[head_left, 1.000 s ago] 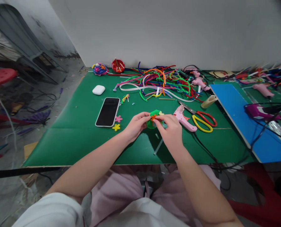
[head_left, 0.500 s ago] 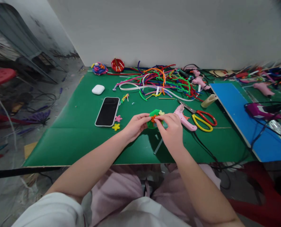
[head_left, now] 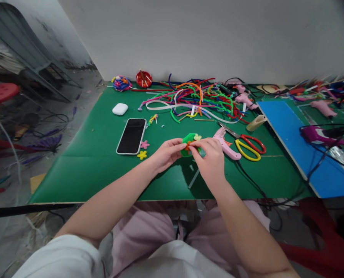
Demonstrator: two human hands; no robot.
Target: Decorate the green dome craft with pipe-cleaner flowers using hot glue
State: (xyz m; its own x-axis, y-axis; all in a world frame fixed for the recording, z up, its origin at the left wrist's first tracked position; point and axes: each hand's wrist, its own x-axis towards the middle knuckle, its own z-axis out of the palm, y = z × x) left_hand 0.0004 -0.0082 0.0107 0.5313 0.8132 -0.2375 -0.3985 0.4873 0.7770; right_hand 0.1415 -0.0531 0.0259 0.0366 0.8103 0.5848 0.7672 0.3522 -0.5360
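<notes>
The green piece (head_left: 188, 137) is up in front of the person, over the near half of the table (head_left: 88, 173). The left hand (head_left: 168, 154) has its grip pinching the piece's left side, thumb on the front, other fingers largely hidden behind. The right hand (head_left: 210, 159) has its grip closed to a pinch on the small orange flower (head_left: 188, 144) at the front; exactly how much of it the fingertips cover cannot be told.

The flower could end up crooked or come loose if the right fingers twist or let go unevenly. Pressing too hard might bend the green piece or knock the pale yellow flower (head_left: 198, 137) just beside the knuckles. The pink glue gun (head_left: 228, 148) lies very near the right hand; if its tip is hot, a careless sweep risks a burn, and a snag on its cord (head_left: 251, 180) could drag it towards the scissors (head_left: 248, 152).
</notes>
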